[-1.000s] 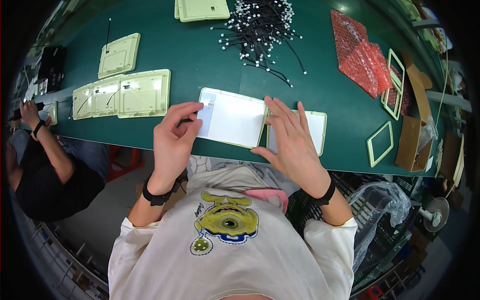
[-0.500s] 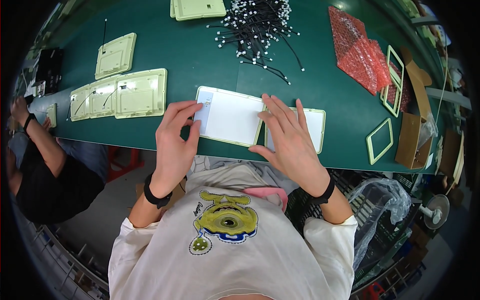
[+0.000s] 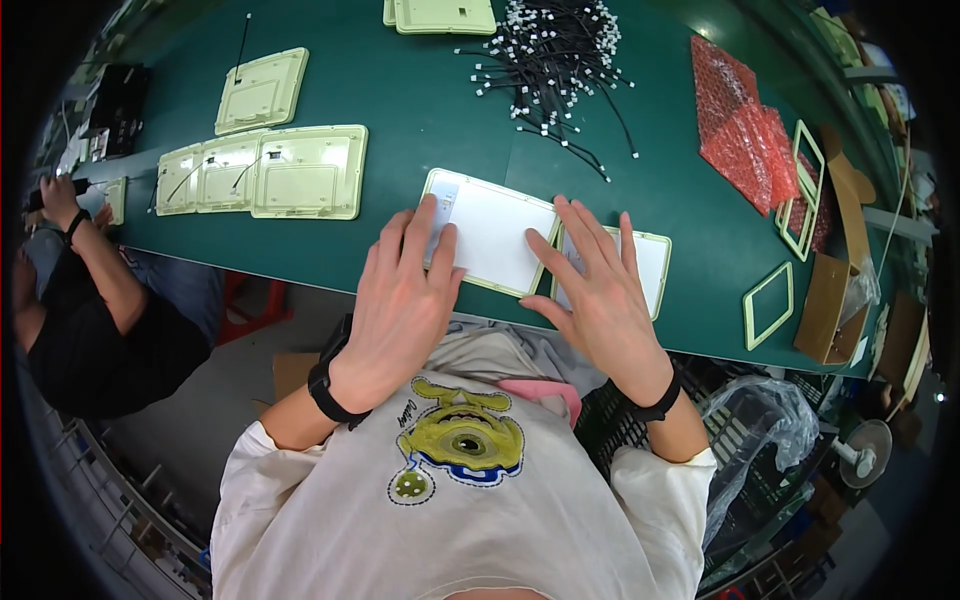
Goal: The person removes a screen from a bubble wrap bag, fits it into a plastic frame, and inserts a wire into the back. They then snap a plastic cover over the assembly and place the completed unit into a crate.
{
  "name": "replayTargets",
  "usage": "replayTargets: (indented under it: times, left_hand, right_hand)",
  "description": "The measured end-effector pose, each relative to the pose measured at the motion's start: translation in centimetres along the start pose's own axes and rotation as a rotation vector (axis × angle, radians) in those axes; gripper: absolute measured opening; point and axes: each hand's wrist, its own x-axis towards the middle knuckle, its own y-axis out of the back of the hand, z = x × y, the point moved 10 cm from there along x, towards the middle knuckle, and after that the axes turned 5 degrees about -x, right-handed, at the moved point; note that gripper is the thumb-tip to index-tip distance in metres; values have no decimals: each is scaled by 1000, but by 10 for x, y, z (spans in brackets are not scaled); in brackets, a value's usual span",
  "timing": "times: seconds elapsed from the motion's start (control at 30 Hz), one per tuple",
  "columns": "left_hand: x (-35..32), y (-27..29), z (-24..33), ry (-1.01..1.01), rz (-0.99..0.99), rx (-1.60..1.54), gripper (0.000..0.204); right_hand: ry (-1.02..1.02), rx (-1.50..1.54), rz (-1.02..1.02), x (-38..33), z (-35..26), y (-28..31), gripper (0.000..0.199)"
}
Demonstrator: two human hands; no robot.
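Note:
A white rectangular panel with a pale green rim [image 3: 495, 238] lies flat near the front edge of the green table [image 3: 420, 90]. My left hand [image 3: 405, 300] rests on its left end with fingers spread. My right hand [image 3: 598, 290] lies flat, fingers apart, across the panel's right end and over a second similar panel [image 3: 655, 265] beside it. Both wrists wear dark bands. Neither hand grips anything.
Several pale green panels [image 3: 265, 170] with thin wires lie at the left, more [image 3: 445, 14] at the far edge. A heap of black cables with white plugs [image 3: 550, 60], red bubble wrap [image 3: 740, 120], green frames [image 3: 768, 303] and cardboard box [image 3: 835, 290] at right. Another person [image 3: 80, 300] works at the left.
Both hands have stayed on the panel, shifting only slightly; the fingers of my left hand lie flatter on its left end. The person at left has moved their hands.

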Motion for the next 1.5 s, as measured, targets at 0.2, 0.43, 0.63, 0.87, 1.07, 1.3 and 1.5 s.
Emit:
replayTargets:
  times: [0.2,0.43,0.63,0.87,1.07,1.3,1.5]
  left_hand:
    - [-8,-1,3,-8,28,-56,52]
    - [16,22,-5,-28,-12,-198,37]
    - [85,31,-15,-2,-93,-563,11]
    - [140,19,-21,-2,-93,-470,8]
    - [157,9,-9,-57,-17,-491,11]
    - [173,-32,64,-416,-223,-344,10]
    - [175,-37,57,-456,-198,-391,8]
  right_hand:
    - [24,-65,15,8,-2,29,58]
    - [-155,-95,91,63,65,70,16]
    - [-191,-86,-143,89,106,49,14]
    - [-238,76,-223,89,107,28,18]
    - [-280,266,-341,59,114,44,14]
    - [-415,865,-328,14,125,48,8]
    - [-393,1385,-271,-15,111,45,9]
